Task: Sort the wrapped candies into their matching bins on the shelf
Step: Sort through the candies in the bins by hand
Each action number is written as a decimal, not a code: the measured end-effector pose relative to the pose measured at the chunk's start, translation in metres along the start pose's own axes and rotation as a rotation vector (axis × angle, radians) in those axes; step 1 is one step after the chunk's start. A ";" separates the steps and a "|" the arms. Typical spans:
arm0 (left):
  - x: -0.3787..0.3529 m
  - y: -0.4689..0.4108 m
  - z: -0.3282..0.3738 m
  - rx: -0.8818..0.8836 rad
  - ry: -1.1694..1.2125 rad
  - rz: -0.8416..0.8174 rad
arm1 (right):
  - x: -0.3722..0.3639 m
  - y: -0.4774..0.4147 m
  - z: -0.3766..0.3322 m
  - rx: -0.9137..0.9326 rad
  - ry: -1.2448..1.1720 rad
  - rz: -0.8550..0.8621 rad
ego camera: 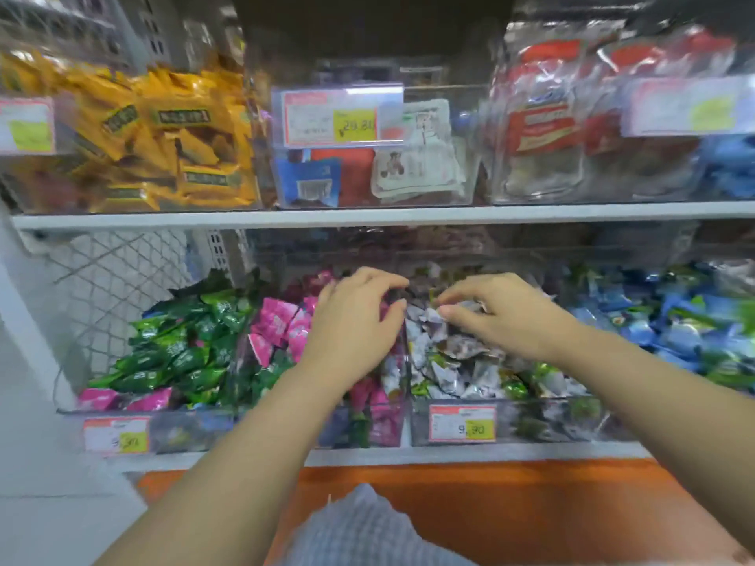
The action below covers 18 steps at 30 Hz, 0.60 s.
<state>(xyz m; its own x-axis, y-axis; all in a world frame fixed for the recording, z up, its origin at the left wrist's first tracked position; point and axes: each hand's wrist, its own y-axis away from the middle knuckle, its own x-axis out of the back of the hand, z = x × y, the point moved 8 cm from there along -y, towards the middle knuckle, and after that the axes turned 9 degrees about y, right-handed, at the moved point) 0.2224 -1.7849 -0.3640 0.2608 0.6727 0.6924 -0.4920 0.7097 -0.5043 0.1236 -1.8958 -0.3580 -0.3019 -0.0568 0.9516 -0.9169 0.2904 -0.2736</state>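
Gap over lower bins (531,422) mid-frame open; upper shelf board (367,216) caps it; clear divider (405,373) blocks sideways passage.

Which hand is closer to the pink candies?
Left. The left hand lies against the pink candies, covering their right edge; the right hand is farther right, among the silvery candies.

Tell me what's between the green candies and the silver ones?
Pink candies, with the left hand over some of them, as the head view shows.
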 end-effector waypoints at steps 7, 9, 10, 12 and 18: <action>-0.096 -0.023 0.091 -0.102 0.107 -0.141 | 0.025 0.068 0.099 -0.187 0.005 0.040; -0.121 -0.029 0.106 -0.094 0.135 -0.177 | 0.027 0.085 0.128 -0.246 -0.013 0.039; -0.132 -0.032 0.111 -0.084 0.157 -0.196 | 0.027 0.093 0.143 -0.276 -0.029 0.039; -0.152 -0.036 0.118 -0.050 0.223 -0.235 | 0.028 0.107 0.167 -0.326 -0.080 0.048; -0.190 -0.041 0.125 -0.012 0.290 -0.298 | 0.025 0.131 0.216 -0.385 -0.272 0.014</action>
<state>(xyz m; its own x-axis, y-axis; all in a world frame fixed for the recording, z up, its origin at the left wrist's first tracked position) 0.0896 -1.9683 -0.4105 0.6141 0.4677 0.6357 -0.3507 0.8833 -0.3111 -0.0608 -2.0655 -0.4007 -0.4182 -0.2839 0.8629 -0.7643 0.6233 -0.1653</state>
